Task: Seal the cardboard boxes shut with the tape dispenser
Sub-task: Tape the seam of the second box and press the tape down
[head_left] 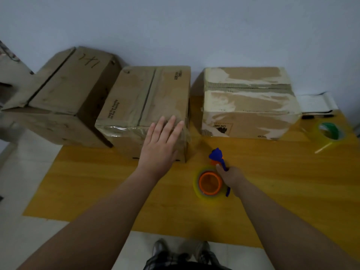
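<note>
Left hand (162, 141) lay flat, fingers spread, on near top edge of brown cardboard box with clear tape (144, 106). Right hand (230, 175) gripped blue-and-orange tape dispenser with yellowish roll (211, 181), just right of that box, over yellow wooden surface (97, 182). Second, tape-scarred cardboard box (249, 104) stood beyond right hand.
</note>
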Demonstrator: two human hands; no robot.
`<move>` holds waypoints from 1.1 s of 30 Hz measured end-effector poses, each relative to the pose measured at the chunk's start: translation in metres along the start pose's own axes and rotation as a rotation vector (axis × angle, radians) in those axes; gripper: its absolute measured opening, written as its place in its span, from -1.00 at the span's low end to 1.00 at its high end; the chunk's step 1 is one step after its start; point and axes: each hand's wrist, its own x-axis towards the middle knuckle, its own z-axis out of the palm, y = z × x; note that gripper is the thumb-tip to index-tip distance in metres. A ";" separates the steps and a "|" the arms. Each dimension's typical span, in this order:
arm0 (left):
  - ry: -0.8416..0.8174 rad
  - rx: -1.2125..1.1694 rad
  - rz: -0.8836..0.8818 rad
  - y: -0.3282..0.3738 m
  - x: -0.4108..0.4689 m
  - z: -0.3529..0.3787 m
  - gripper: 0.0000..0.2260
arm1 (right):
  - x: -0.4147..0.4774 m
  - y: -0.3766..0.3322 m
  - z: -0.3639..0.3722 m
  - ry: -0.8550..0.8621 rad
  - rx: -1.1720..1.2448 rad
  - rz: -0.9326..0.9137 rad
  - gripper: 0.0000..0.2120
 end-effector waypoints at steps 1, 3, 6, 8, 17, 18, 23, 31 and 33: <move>-0.003 -0.004 0.002 -0.001 0.000 -0.001 -0.23 | 0.001 0.001 0.001 0.002 -0.101 0.015 -0.66; -0.012 -0.011 0.006 -0.001 0.000 -0.002 -0.26 | 0.002 -0.002 0.003 0.155 -0.481 0.007 -0.55; -0.028 -0.017 0.007 -0.002 0.001 -0.004 -0.30 | -0.003 -0.033 0.006 0.355 -0.279 -0.304 -0.45; -0.041 -0.018 0.011 -0.003 0.001 -0.007 -0.30 | -0.009 -0.064 0.009 0.196 0.345 -0.250 -0.52; -0.069 -0.009 0.006 -0.004 0.002 -0.011 -0.28 | -0.015 -0.102 0.021 -0.264 1.187 0.180 -0.34; -0.073 -0.011 0.003 -0.004 0.002 -0.010 -0.28 | -0.015 -0.104 0.021 -0.298 1.183 0.203 -0.32; -0.085 -0.009 0.006 -0.004 0.003 -0.009 -0.27 | -0.020 -0.112 0.023 -0.411 1.252 0.227 -0.57; -0.078 -0.021 0.013 -0.005 0.003 -0.008 -0.27 | -0.019 -0.109 0.024 -0.071 1.237 0.160 -0.68; -0.079 -0.021 0.013 -0.005 0.003 -0.008 -0.28 | -0.022 -0.111 0.027 -0.039 1.218 0.146 -0.61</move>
